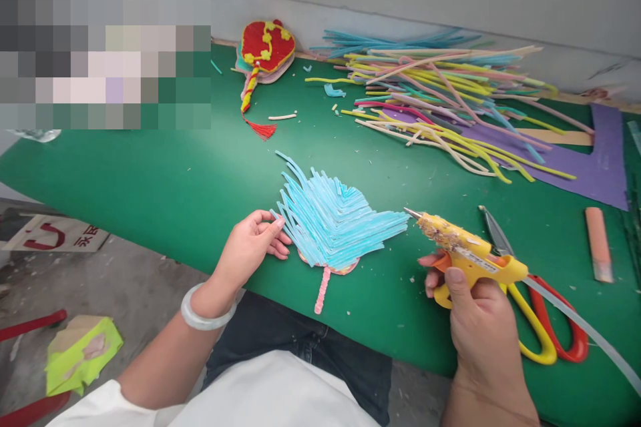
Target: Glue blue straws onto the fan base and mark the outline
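Observation:
In front of me on the table lies a small fan [333,220] covered with slanting light-blue pipe cleaners, its pink handle [322,290] pointing towards me. At its left edge, my left hand [258,237] has thumb and forefinger closed on the end of a blue pipe cleaner [277,216]. My right hand [473,300] grips a yellow hot glue gun [471,257] with a clear glue stick [583,317] running out of its back. The gun's metal nozzle points left, close to the fan's right tip. Some blue strands stick out loose at the upper left.
Scissors [543,320] with red and yellow handles lie behind the glue gun. A heap of coloured pipe cleaners [431,80] covers the back right, partly over a purple sheet [608,167]. A finished red fan [268,47] lies at the back. An orange stick [598,243] is far right.

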